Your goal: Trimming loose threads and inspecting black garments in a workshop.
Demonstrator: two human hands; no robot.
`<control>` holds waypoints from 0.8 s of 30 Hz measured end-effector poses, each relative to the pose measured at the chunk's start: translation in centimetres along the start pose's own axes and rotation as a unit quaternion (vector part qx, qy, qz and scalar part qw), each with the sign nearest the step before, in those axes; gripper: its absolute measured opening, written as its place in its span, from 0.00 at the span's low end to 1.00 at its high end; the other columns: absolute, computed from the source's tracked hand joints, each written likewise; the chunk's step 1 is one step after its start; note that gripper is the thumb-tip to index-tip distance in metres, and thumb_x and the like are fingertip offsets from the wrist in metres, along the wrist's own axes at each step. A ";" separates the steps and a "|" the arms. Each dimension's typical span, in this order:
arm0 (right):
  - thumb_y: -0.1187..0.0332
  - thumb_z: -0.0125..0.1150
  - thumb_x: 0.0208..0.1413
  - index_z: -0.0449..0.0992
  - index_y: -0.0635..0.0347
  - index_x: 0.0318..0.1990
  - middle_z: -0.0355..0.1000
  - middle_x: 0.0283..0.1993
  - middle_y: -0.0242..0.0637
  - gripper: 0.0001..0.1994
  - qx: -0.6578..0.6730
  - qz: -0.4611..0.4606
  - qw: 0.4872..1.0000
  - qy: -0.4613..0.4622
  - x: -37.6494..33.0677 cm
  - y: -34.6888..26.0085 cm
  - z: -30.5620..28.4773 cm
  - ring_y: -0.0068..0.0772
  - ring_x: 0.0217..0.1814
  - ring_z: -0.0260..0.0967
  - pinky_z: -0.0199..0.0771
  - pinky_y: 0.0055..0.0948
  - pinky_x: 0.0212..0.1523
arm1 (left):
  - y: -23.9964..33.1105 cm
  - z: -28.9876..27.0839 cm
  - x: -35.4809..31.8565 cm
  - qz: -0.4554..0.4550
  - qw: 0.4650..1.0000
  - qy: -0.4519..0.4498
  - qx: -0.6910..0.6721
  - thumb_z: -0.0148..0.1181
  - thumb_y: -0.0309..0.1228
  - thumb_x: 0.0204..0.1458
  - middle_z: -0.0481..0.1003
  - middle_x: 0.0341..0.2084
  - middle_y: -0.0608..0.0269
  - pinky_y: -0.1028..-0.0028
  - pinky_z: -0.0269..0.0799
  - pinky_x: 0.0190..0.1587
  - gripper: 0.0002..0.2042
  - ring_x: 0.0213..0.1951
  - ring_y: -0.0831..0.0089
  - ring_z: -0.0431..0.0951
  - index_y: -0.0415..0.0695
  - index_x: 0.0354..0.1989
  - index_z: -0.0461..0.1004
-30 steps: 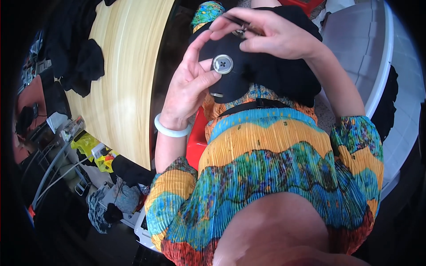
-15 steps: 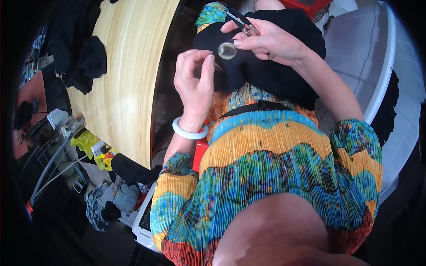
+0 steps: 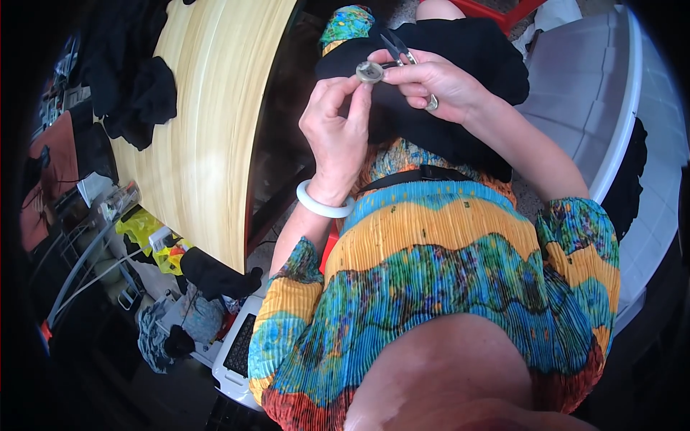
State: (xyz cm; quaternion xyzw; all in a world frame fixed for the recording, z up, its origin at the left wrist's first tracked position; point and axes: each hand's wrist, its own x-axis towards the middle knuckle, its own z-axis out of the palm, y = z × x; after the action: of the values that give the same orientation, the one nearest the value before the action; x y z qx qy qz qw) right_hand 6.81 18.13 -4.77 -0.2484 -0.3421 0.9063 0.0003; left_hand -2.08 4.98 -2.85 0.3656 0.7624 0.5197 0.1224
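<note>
A round greyish button (image 3: 369,72) with a dark middle is pinched between the thumb and fingertips of my left hand (image 3: 333,126). Beside it, my right hand (image 3: 447,85) is closed around a pair of thread snips (image 3: 399,50), their blades slightly apart and pointing away from me. The tips of my right thumb and forefinger meet the button's right edge or lie just by it; I cannot tell which. Black cloth (image 3: 467,44) covers my lap beneath both hands. Any thread on the button is too fine to make out.
A light wood table (image 3: 208,144) stands to my left, with dark garments (image 3: 147,100) heaped on its far side. Close on my right is a large pale plastic bin (image 3: 582,86). A yellow bag (image 3: 147,237) and other clutter lie at lower left; a red stool (image 3: 503,13) shows ahead.
My left hand has moved right and forward and now grips the button, which my right hand held before. The button has tilted and risen slightly; the snips stay in my right hand.
</note>
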 end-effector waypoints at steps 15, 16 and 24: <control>0.61 0.44 0.55 0.62 0.61 0.45 0.61 0.27 0.26 0.16 -0.431 -0.194 0.872 0.131 -0.5 -1.8 -0.2 0.11 0.19 0.50 0.51 0.12 0.18 | -1.5 -0.7 1.9 -0.225 0.930 -0.163 -0.238 0.50 0.26 0.49 0.68 0.22 0.70 0.85 0.63 0.24 0.03 0.22 0.84 0.68 0.39 0.28 0.66; 0.60 0.42 0.56 0.62 0.61 0.46 0.62 0.28 0.27 0.16 -0.434 -0.183 0.871 0.143 -0.9 -2.6 0.1 0.12 0.20 0.50 0.51 0.12 0.19 | -1.3 -1.0 2.1 -0.278 0.905 -0.161 -0.278 0.50 0.27 0.51 0.69 0.25 0.68 0.84 0.69 0.28 0.03 0.24 0.83 0.69 0.40 0.29 0.67; 0.60 0.40 0.57 0.66 0.60 0.38 0.61 0.21 0.25 0.14 -0.397 0.020 0.918 -0.020 -3.4 -3.4 1.7 0.08 0.15 0.49 0.50 0.09 0.14 | -1.4 -1.4 2.6 -0.310 0.853 -0.149 -0.393 0.51 0.25 0.49 0.71 0.28 0.65 0.81 0.72 0.34 0.03 0.29 0.81 0.71 0.39 0.30 0.70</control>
State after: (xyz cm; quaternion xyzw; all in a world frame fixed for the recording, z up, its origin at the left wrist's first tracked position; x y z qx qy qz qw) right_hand 8.47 19.08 0.03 -0.2166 -0.6683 0.7009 -0.1233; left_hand -5.30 5.54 -3.01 0.1045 0.5415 0.6503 0.5226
